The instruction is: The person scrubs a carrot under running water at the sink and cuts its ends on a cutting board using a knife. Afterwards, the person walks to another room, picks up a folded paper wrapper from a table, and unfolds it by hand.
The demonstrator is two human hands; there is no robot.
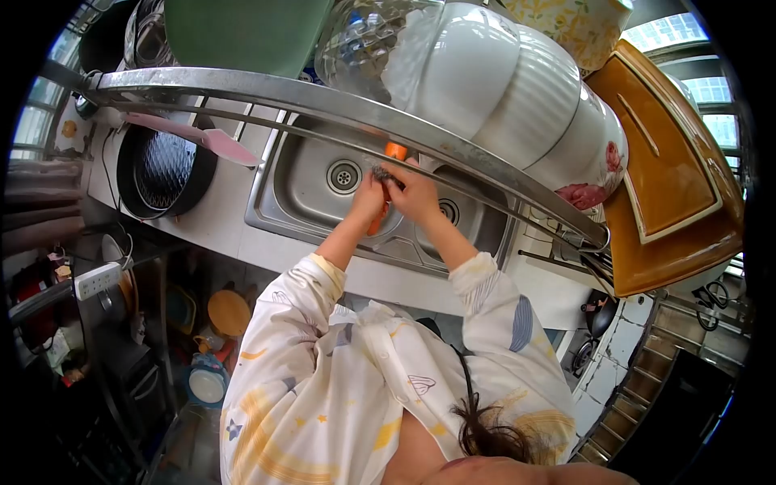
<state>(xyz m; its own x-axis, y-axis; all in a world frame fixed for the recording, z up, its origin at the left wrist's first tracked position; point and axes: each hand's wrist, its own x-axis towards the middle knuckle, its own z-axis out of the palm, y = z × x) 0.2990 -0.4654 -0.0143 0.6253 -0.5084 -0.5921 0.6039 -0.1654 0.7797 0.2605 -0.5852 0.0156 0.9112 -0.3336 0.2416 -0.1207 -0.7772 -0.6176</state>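
The person's two hands meet over the sink (315, 220), near the divide between its basins, presumably so that anything wet or loose falls inside. The left hand (368, 200) is curled closed around an orange item (376, 223), apparently to steady it; orange shows below this hand and again beyond the fingers, though whether that is one length cannot be told. The right hand (415, 196) has its fingers bent inward against a grey wad (380, 172) pressed near the orange; whether they pinch it is unclear. Both sleeves (326, 273) end short of the wrists, which likely keeps the cloth dry. Overhead, the rack (234, 82) carries white bowls (469, 73) tipped on edge, probably to fit close together. The pan (202, 174) sits on the counter (230, 242), left of the basins.
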